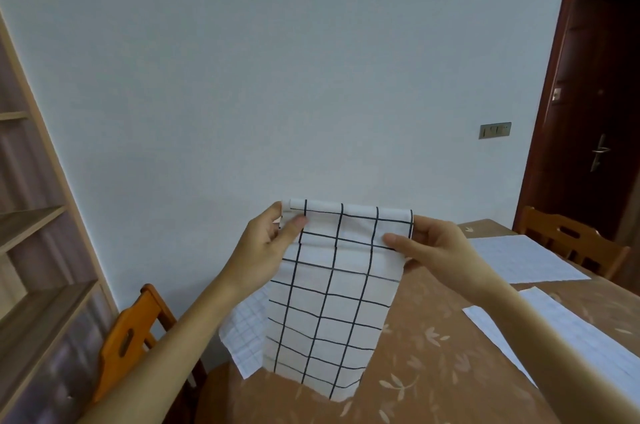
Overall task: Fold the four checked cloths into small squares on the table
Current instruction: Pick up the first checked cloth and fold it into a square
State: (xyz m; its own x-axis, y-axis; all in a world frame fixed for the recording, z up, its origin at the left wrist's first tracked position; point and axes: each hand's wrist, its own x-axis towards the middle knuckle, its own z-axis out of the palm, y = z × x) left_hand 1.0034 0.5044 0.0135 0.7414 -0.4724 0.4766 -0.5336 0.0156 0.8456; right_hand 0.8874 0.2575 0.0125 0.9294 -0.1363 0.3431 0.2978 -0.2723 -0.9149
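A white cloth with a bold black grid [329, 312] hangs upright above the table, its lower end touching the tabletop. My left hand [266, 243] pinches its top left corner and my right hand [433, 243] pinches the top right, with the top edge folded over. A faintly checked cloth [246, 333] lies behind it at the table's left corner. Two more pale checked cloths lie flat on the right: one at the far end [519, 257], one nearer [561, 337].
The table [426, 354] wears a brown leaf-patterned cover. An orange wooden chair [135, 333] stands at its left, another chair [575, 240] at the far right. A wooden shelf unit [38, 233] lines the left wall; a dark door [595, 94] is at right.
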